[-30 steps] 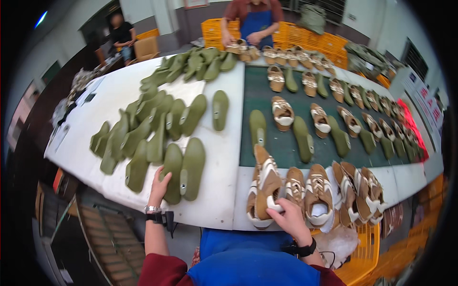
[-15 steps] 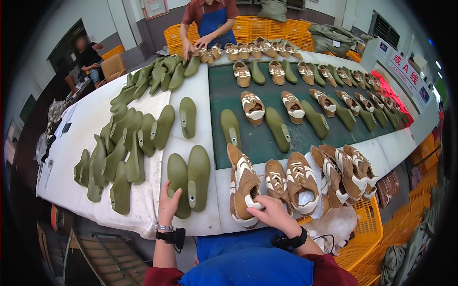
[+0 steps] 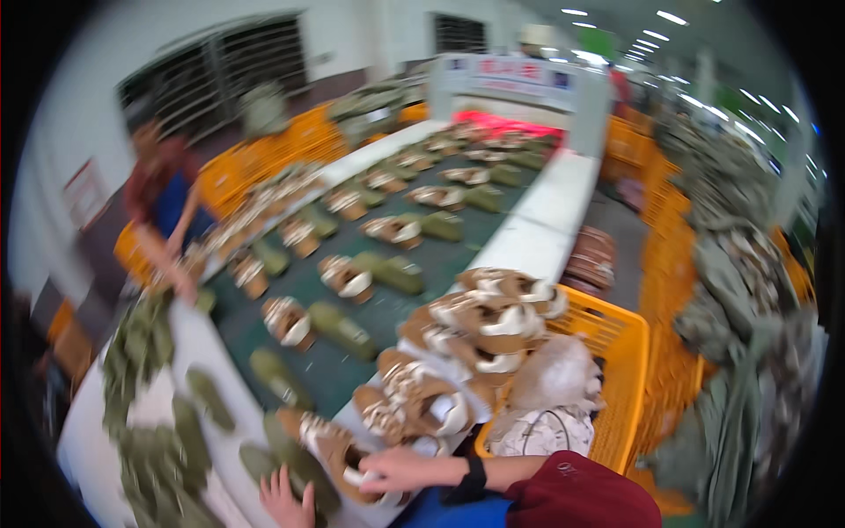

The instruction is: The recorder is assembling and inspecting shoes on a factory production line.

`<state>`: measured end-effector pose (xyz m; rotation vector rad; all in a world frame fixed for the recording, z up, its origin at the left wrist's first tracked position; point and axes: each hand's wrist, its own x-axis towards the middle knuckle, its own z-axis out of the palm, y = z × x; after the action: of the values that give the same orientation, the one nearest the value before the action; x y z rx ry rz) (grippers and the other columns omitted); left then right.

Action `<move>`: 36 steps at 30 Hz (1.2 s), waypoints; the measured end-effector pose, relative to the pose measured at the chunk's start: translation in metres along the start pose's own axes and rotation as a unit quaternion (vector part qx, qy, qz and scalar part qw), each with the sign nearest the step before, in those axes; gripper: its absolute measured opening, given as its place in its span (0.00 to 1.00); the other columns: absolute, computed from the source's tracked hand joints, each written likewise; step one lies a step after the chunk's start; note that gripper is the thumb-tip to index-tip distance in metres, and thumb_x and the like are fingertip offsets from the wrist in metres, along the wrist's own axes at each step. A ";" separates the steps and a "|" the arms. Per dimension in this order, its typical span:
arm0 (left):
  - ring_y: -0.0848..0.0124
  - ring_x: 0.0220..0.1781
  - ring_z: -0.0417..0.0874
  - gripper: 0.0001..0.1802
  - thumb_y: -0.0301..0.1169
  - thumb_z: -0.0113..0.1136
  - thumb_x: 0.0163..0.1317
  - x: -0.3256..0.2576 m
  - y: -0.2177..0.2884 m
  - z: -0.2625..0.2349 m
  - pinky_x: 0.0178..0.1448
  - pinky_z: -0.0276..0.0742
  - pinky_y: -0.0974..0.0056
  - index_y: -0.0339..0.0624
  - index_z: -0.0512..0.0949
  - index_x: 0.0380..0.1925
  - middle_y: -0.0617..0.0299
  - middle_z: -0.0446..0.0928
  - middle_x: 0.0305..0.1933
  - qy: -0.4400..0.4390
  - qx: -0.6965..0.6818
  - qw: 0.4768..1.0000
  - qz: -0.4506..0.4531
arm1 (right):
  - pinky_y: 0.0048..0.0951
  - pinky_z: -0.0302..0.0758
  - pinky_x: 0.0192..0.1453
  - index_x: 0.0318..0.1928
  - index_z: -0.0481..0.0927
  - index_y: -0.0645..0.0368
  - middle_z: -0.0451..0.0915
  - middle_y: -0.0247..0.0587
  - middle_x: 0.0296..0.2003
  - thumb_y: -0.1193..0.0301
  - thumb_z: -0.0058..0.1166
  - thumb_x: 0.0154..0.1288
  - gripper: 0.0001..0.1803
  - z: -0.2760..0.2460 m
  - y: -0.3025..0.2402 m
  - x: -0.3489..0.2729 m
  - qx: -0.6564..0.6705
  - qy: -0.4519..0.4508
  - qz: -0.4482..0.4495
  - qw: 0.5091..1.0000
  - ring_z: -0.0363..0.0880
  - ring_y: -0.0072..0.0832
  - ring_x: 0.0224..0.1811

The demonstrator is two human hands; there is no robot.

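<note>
My left hand (image 3: 286, 503) is low in the head view, fingers stretched out, next to a green shoe last (image 3: 256, 459). Another green last (image 3: 299, 453) lies just right of it. My right hand (image 3: 394, 471) grips the heel of a brown and white sneaker (image 3: 327, 440) at the table's near edge; its fingertips are partly hidden by the shoe's collar. Beside that shoe sits a pair of matching sneakers (image 3: 422, 400), and a pile of more sneakers (image 3: 493, 330) stands farther along the edge. Motion blurs the view.
Rows of sneakers and lasts lie on a green conveyor belt (image 3: 405, 308). A heap of green lasts (image 3: 150, 458) is at the left. Across the table, a co-worker in a blue apron (image 3: 172, 207) reaches toward shoes. A yellow crate (image 3: 620, 378) holding plastic bags stands at the right.
The view has swung right, showing more of the belt, crates and bags there. My left hand's fingers have spread out beside the last. My right hand stays at the sneaker's heel.
</note>
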<state>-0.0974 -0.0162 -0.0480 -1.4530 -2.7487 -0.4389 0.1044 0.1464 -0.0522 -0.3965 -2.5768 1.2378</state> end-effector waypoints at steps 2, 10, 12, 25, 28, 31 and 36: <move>0.47 0.50 0.73 0.24 0.40 0.62 0.53 -0.004 0.009 -0.008 0.57 0.67 0.50 0.37 0.76 0.47 0.47 0.77 0.45 0.140 0.026 0.984 0.105 | 0.42 0.72 0.35 0.37 0.73 0.57 0.78 0.48 0.30 0.53 0.51 0.60 0.19 0.001 -0.001 -0.003 0.012 0.027 -0.032 0.999 0.77 0.48 0.34; 0.49 0.44 0.75 0.21 0.37 0.63 0.53 -0.004 0.019 -0.011 0.51 0.70 0.53 0.33 0.76 0.43 0.46 0.77 0.41 0.143 -0.014 0.984 0.109 | 0.43 0.71 0.33 0.34 0.74 0.56 0.78 0.49 0.27 0.54 0.57 0.54 0.19 0.008 0.001 -0.002 0.016 0.060 -0.031 0.998 0.77 0.48 0.32; 0.49 0.41 0.75 0.19 0.36 0.63 0.54 -0.005 0.019 -0.011 0.48 0.70 0.54 0.32 0.76 0.41 0.44 0.77 0.39 0.159 -0.029 0.982 0.100 | 0.39 0.72 0.29 0.29 0.76 0.53 0.79 0.42 0.26 0.54 0.57 0.54 0.15 0.009 -0.003 -0.002 -0.024 0.063 -0.016 0.998 0.79 0.43 0.29; 0.48 0.49 0.73 0.21 0.35 0.60 0.58 -0.024 -0.014 -0.003 0.56 0.68 0.54 0.30 0.73 0.46 0.41 0.74 0.47 0.182 -0.166 0.964 0.099 | 0.45 0.70 0.35 0.36 0.73 0.59 0.77 0.52 0.27 0.57 0.58 0.53 0.19 -0.003 -0.017 0.000 0.010 0.045 -0.045 0.998 0.76 0.51 0.33; 0.49 0.54 0.71 0.23 0.36 0.56 0.62 -0.059 -0.042 -0.012 0.60 0.66 0.55 0.31 0.70 0.51 0.41 0.72 0.51 0.228 -0.118 0.966 0.000 | 0.41 0.71 0.32 0.40 0.73 0.58 0.77 0.50 0.26 0.57 0.57 0.55 0.19 -0.034 -0.031 0.005 -0.001 0.022 -0.013 1.000 0.77 0.46 0.30; 0.49 0.53 0.72 0.21 0.35 0.56 0.63 -0.090 -0.083 -0.004 0.60 0.66 0.55 0.30 0.71 0.50 0.41 0.71 0.51 0.254 -0.081 0.963 -0.046 | 0.39 0.72 0.35 0.41 0.74 0.61 0.78 0.51 0.29 0.56 0.56 0.56 0.21 -0.077 -0.045 0.023 -0.076 0.033 -0.044 0.996 0.77 0.44 0.32; 0.45 0.64 0.60 0.22 0.31 0.56 0.60 -0.151 -0.140 0.045 0.69 0.51 0.48 0.31 0.68 0.52 0.42 0.66 0.58 0.182 -0.045 0.950 -0.249 | 0.28 0.75 0.33 0.43 0.76 0.59 0.80 0.39 0.29 0.57 0.61 0.55 0.21 -0.135 -0.067 0.109 -0.126 0.111 -0.096 0.981 0.79 0.25 0.29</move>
<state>-0.1188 -0.2024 -0.1457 -0.5782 -2.7737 -0.7573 0.0404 0.2411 0.0938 -0.3057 -2.5119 0.7590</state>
